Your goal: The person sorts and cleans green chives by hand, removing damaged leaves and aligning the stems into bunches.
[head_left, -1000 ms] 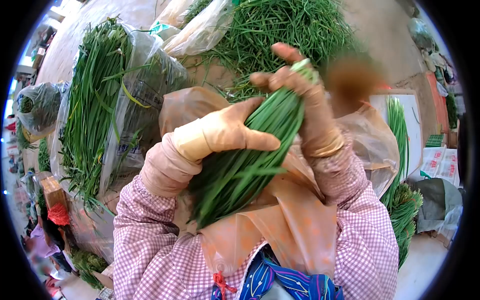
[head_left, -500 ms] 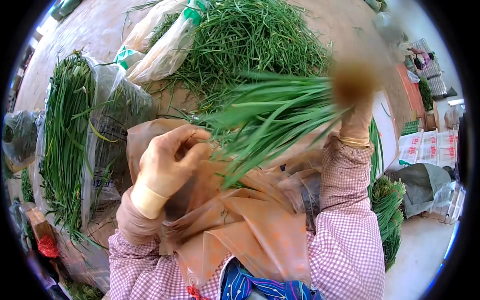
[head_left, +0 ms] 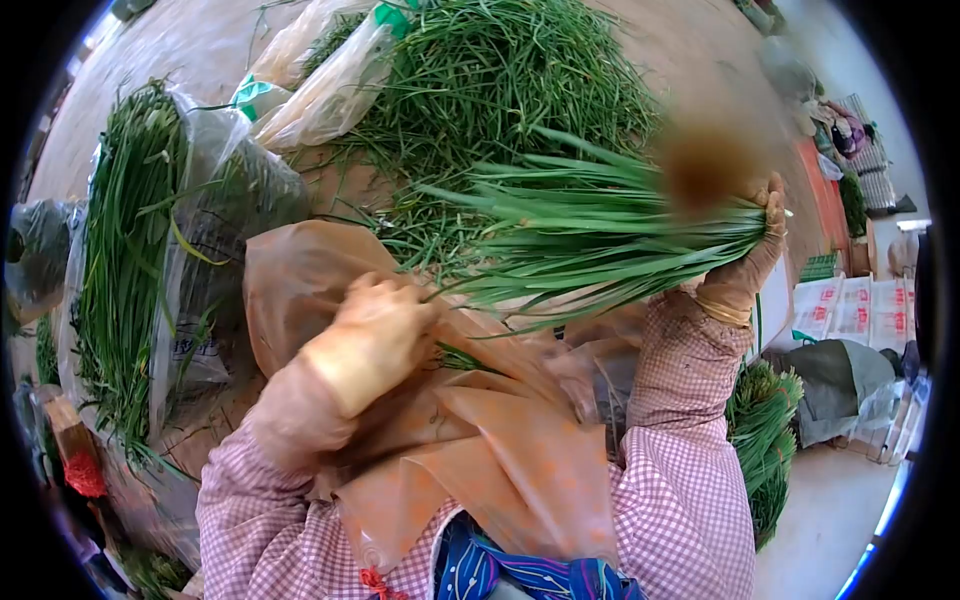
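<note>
Green stalks [head_left: 600, 235], now clear of curled left hand [head_left: 385, 325], are gripped by right hand [head_left: 754, 262].

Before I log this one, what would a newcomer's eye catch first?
Probably the fanned bunch of green leaves in the right hand, partly hidden by a blurred brown blot. Next, the loose green heap beyond it, then the orange-spotted plastic across the person's front.

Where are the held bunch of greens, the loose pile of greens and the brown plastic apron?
Bunch of greens [head_left: 600, 225]: head view, on the middle of its leaves.
Loose pile [head_left: 510, 85]: head view, on the middle of its heaped strands.
Apron [head_left: 500, 455]: head view, on its folded front.
</note>
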Available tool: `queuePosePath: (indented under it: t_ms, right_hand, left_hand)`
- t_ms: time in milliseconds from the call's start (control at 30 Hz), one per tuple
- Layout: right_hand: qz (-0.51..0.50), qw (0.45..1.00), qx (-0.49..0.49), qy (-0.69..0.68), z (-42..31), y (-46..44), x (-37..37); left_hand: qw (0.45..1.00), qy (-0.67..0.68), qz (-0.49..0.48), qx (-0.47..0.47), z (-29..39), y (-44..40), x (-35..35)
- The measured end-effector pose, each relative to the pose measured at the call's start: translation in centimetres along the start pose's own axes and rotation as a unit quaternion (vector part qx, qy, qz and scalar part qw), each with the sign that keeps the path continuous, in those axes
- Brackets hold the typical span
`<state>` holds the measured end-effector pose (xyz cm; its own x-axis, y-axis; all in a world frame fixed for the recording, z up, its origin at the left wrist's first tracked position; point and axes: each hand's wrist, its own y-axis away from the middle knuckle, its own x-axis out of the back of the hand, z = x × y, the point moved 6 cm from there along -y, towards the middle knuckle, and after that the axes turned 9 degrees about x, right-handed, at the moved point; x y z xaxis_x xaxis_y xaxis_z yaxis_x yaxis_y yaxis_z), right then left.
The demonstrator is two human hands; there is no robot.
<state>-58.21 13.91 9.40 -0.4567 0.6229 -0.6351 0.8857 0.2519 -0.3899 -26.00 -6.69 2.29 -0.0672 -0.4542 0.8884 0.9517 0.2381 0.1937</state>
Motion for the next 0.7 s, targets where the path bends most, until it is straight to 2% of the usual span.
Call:
queuePosePath:
  t_ms: [33, 100, 133, 167, 233, 267, 367, 433, 467, 500, 567, 700]
  right_hand:
    - [0.016, 1.0, 0.008, 0.0, -0.4, -0.1, 0.5]
    - [0.031, 0.999, 0.014, -0.002, -0.6, 0.0, 0.6]
    - [0.043, 0.999, 0.012, 0.004, -0.6, 0.3, 0.2]
    - [0.054, 0.998, 0.008, 0.008, -0.4, 0.5, -0.1]
    - [0.042, 0.999, -0.005, -0.008, 0.1, 0.8, -0.7]
    - [0.034, 0.999, -0.013, -0.022, 0.4, 0.9, -1.0]
    - [0.031, 0.998, -0.026, -0.039, 0.7, 1.3, -1.4]
    - [0.037, 0.998, -0.036, -0.045, 0.9, 1.7, -1.4]
    - [0.035, 0.997, -0.044, -0.053, 1.2, 1.9, -1.2]
    - [0.034, 0.996, -0.052, -0.062, 1.3, 1.9, -1.1]
    - [0.04, 0.995, -0.066, -0.068, 1.8, 2.3, -1.3]
    - [0.056, 0.992, -0.09, -0.074, 2.6, 2.5, -0.8]
  left_hand:
    - [1.0, 0.0, 0.009, -0.008, -0.2, 1.1, 1.4]
    - [0.99, 0.114, 0.076, -0.014, -0.1, 2.3, 4.7]
    - [0.976, 0.181, 0.121, 0.005, -0.5, 2.9, 5.8]
    - [0.934, 0.306, 0.182, 0.036, -0.4, 3.2, 7.0]
    - [0.877, 0.405, 0.197, 0.165, -1.1, 3.5, 7.2]
    - [0.874, 0.407, 0.202, 0.17, -0.9, 3.1, 6.9]
    - [0.806, 0.53, 0.165, 0.205, -0.6, 1.2, 4.6]
    - [0.855, 0.462, 0.156, 0.176, -0.5, 0.1, 4.0]
    - [0.865, 0.452, 0.08, 0.205, -0.3, -0.1, 3.2]
    - [0.903, 0.369, 0.038, 0.216, 0.3, -0.5, 3.4]
    - [0.913, 0.352, 0.078, 0.193, 1.1, -1.0, 3.6]
    - [0.923, 0.322, 0.031, 0.208, 1.0, -2.4, 2.4]
